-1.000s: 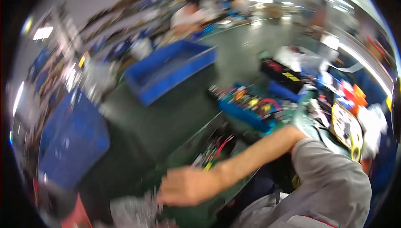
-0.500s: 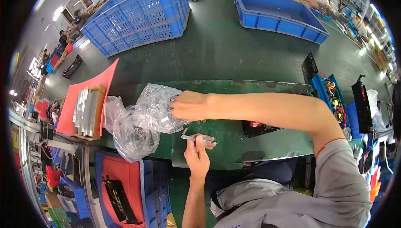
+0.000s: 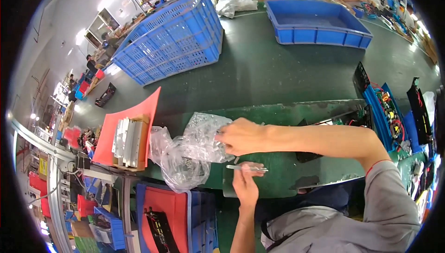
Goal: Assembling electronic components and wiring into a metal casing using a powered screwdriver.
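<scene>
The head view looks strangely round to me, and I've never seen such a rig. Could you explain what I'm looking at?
There is no machine arm here: these are a person's two bare hands, seen from above. The camera is worn on the person's head, and its wide fisheye lens bends straight edges. Left in the picture is the person's left.

The left hand holds a slim, pale grey object. The right hand is at the crumpled clear plastic bag; whether its fingers grip anything is hidden.

On the dark green work surface, to the left, a red sheet stands behind a row of flat silvery pieces. Farther off are a tall blue plastic crate with perforated sides and a shallow blue plastic tray.
</scene>
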The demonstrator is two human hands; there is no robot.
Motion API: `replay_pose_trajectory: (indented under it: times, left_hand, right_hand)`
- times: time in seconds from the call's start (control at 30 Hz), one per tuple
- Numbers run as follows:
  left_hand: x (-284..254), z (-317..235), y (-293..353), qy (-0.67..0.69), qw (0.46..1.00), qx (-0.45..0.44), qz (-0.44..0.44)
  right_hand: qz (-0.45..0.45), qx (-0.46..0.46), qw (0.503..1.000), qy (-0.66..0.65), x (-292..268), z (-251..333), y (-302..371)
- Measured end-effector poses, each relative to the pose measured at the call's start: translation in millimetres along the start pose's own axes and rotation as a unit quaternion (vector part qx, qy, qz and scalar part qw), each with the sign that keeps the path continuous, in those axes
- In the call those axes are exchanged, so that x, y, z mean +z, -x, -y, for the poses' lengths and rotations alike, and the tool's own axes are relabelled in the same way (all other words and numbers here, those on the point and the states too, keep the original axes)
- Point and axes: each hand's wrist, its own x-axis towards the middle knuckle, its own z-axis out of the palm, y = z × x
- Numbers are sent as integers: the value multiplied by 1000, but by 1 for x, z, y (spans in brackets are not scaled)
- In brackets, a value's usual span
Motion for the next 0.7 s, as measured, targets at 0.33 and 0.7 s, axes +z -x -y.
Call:
replay_pose_trajectory:
  times: [0.33, 0.7]
  left_hand:
    - [27, -54, -26, 29, 994, 73, 78]
    - [160, -102, -25, -70, 953, 57, 290]
  right_hand:
    - [-178, 303, 892, -284, -123, 74, 206]
    - [-339, 501, 665, -439, -113, 93, 329]
